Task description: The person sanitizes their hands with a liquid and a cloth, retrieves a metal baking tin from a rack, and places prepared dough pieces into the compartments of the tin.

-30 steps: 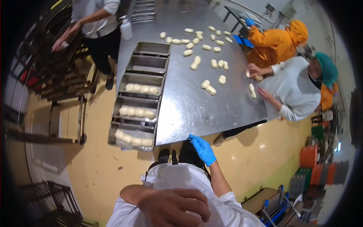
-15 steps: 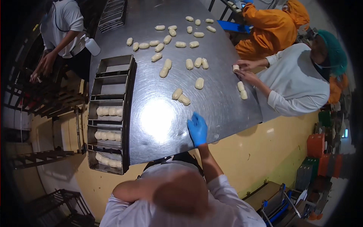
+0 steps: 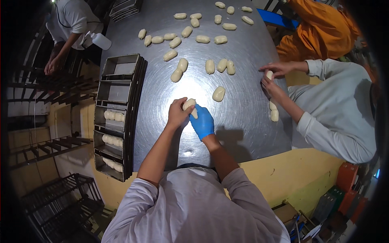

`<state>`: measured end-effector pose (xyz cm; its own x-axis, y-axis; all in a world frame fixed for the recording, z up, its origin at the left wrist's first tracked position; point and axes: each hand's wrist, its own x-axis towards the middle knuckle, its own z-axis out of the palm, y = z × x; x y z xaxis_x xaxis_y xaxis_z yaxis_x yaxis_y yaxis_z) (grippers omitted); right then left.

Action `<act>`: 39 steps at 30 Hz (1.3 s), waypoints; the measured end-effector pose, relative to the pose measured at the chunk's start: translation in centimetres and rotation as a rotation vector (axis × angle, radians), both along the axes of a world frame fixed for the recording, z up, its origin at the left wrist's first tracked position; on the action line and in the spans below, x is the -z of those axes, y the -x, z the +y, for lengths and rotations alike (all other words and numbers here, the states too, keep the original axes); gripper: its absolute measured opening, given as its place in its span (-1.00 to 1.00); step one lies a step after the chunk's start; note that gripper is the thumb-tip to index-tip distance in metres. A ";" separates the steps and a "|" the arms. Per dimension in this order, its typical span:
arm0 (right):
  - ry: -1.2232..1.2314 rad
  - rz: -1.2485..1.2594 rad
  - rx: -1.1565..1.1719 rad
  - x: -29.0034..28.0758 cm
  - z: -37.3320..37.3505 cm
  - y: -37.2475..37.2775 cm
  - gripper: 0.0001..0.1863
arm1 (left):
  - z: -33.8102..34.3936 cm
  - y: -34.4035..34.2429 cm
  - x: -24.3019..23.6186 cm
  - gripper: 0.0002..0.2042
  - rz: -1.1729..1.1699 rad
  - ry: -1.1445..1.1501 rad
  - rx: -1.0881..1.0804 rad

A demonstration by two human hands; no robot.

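Note:
My bare left hand (image 3: 177,114) and my right hand (image 3: 202,122), in a blue glove, meet over the steel table. Between them are pale dough rolls (image 3: 189,104), apparently two touching pieces. The left fingers close round them from the left. From the right, the gloved fingers press in and partly cover the lower piece. A single dough roll (image 3: 219,94) lies just beyond my right hand, and a touching pair of rolls (image 3: 176,75) lies farther off. To the left of my hands stands a row of metal loaf tins (image 3: 130,96); dough shows in the three nearest ones.
Several more dough rolls (image 3: 203,39) are scattered over the far half of the steel table (image 3: 251,133). At the right edge a co-worker's hands (image 3: 275,77) handle dough. A white bottle (image 3: 100,41) is by another person at far left. More tins (image 3: 125,9) stand at the back.
My left hand has come down from close to my body to the dough. My right hand has moved left and farther in, and both hands now grip the dough pair. The view has shifted.

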<state>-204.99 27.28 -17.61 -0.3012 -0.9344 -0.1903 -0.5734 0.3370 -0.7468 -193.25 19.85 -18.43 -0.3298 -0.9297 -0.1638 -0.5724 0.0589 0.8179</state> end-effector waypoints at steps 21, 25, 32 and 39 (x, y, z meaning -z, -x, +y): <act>0.021 -0.940 0.162 -3.4 7.1 1.5 -0.70 | 1.8 -4.0 -6.6 -0.75 0.745 -0.920 -0.110; 0.133 -0.989 0.102 -7.5 6.5 -1.2 -0.68 | 3.6 -7.0 -8.7 -0.76 0.809 -0.896 -0.037; 0.129 -0.502 -0.177 -11.3 6.3 -4.3 -0.57 | 6.5 -9.4 -12.1 -0.72 0.817 -0.841 -0.070; 0.259 -0.086 -0.261 -12.3 7.7 -5.7 -0.63 | 8.3 -10.7 -14.0 -0.61 0.715 -0.633 -0.043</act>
